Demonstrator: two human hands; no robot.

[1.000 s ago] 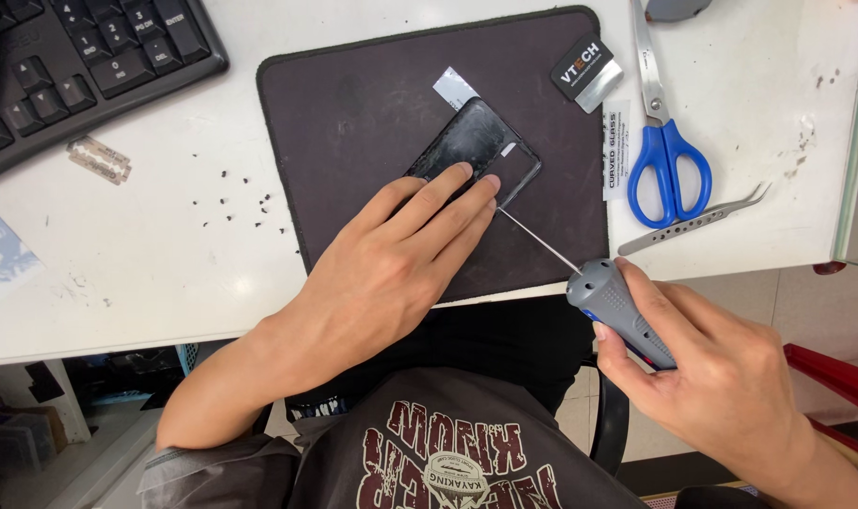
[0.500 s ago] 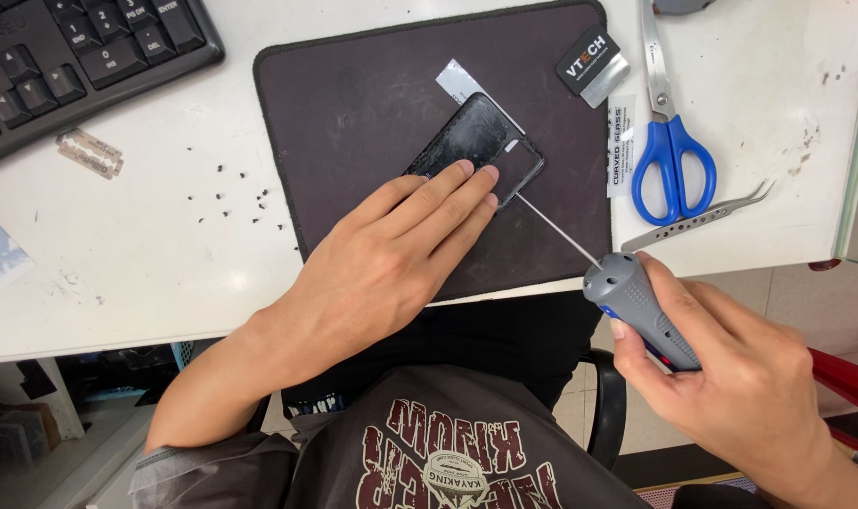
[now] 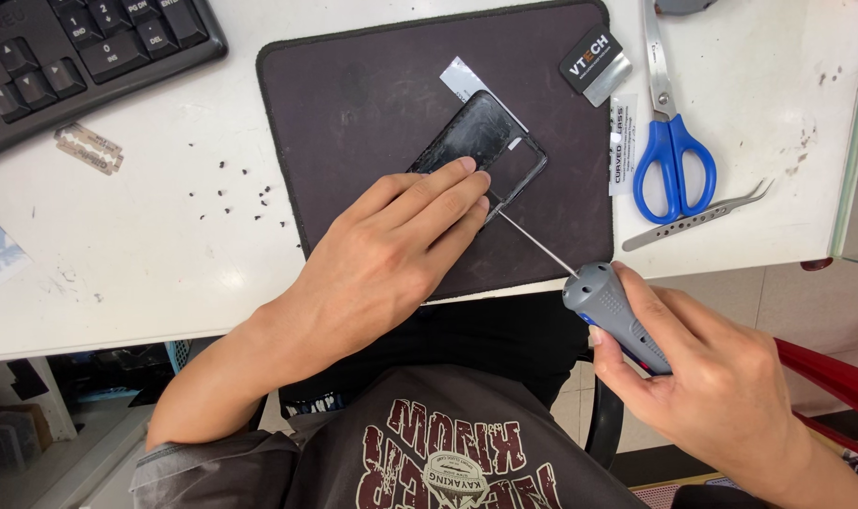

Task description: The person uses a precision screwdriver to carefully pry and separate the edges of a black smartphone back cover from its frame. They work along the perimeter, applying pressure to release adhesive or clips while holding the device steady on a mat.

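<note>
The left hand (image 3: pixel 391 254) lies flat, fingers together, pressing a dark phone (image 3: pixel 485 151) down near the middle of the dark mat (image 3: pixel 353 104), which sits at the front edge of the white worktop (image 3: pixel 146 245); the right hand (image 3: pixel 702 377), off the front edge, is wrapped around the grey handle of a thin screwdriver (image 3: pixel 603 302) whose tip reaches the phone's lower end. Tiny dark specks that may be screws (image 3: pixel 250 193) lie left of the mat, so I judge some fasteners already out and at least one still being worked. The tip's contact point is hidden by the left fingers, and whether the phone lies face up or down is hard to tell.
</note>
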